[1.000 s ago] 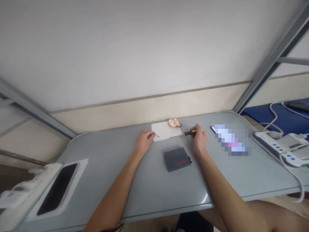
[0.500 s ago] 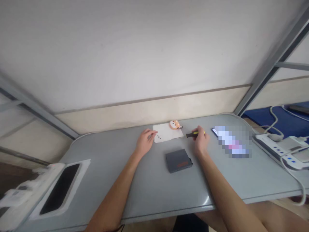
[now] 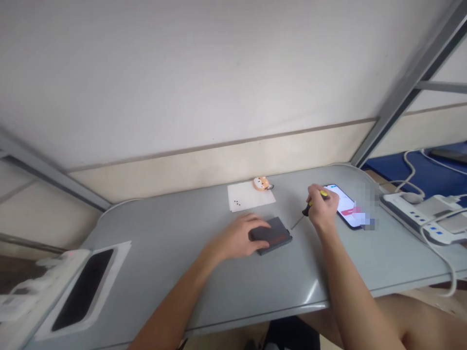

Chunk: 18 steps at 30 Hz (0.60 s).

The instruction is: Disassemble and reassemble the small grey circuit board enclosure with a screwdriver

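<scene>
- Your worktop (image 3: 164,233) carries everything here; the flat grey case (image 3: 275,233) lies on it, between your arms and on the near side of the white paper (image 3: 251,198).
- Your left hand (image 3: 237,238) grips the case's left end, the fingers parted to its width, thumb toward the near edge and the others toward the far one.
- Your right hand (image 3: 321,209) has its fingers closed around the screwdriver's handle.
- The case looks light and stiff, perhaps a little slippery on this smooth surface; hold it by its long edges, clear of the small tab on the right.
- The screwdriver (image 3: 307,210) seems rigid, best held by its thick handle; its tip is at or just beside that tab, contact unclear.
- Tiny dark bits (image 3: 237,202), probably screws, lie on the paper, easily scattered.
</scene>
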{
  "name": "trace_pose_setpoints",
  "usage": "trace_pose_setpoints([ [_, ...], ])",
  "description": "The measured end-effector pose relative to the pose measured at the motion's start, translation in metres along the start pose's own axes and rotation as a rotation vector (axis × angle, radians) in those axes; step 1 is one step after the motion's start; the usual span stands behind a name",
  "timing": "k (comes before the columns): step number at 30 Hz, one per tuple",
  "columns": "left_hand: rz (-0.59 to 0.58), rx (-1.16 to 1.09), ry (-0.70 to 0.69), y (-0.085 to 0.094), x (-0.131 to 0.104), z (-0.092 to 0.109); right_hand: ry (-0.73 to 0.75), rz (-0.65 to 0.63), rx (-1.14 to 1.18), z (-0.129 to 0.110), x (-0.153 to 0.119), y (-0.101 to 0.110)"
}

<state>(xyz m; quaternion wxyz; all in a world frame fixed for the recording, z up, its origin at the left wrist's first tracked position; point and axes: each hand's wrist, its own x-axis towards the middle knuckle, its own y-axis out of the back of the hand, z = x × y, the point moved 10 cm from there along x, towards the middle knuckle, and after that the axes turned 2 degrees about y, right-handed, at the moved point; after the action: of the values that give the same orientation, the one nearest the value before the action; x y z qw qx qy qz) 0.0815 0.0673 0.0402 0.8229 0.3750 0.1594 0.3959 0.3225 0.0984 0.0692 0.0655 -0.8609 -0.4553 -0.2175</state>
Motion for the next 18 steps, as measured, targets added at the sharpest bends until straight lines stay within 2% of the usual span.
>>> trace_pose_setpoints([
  [5, 0.098, 0.003, -0.041, 0.002, 0.002, -0.001, 0.051, -0.1, 0.018, -0.015, -0.011, -0.016],
  [7, 0.126, -0.014, -0.043, 0.001, 0.003, -0.003, 0.077, -0.094, 0.012, -0.019, -0.013, -0.016],
  [8, 0.135, -0.025, -0.036, 0.001, 0.004, -0.006, 0.093, -0.057, 0.004, -0.021, -0.013, -0.012],
  [11, 0.156, -0.057, -0.018, 0.0, 0.006, -0.011, 0.157, 0.169, 0.041, -0.026, -0.012, 0.012],
  [13, 0.175, -0.075, -0.02, 0.001, 0.006, -0.013, 0.175, 0.229, 0.139, -0.028, -0.013, 0.016],
  [15, 0.192, -0.095, -0.031, 0.003, 0.007, -0.015, 0.147, 0.135, 0.21, -0.028, -0.016, 0.001],
  [18, 0.222, -0.127, -0.034, 0.006, 0.007, -0.021, 0.025, -0.041, 0.193, -0.026, -0.03, -0.029],
])
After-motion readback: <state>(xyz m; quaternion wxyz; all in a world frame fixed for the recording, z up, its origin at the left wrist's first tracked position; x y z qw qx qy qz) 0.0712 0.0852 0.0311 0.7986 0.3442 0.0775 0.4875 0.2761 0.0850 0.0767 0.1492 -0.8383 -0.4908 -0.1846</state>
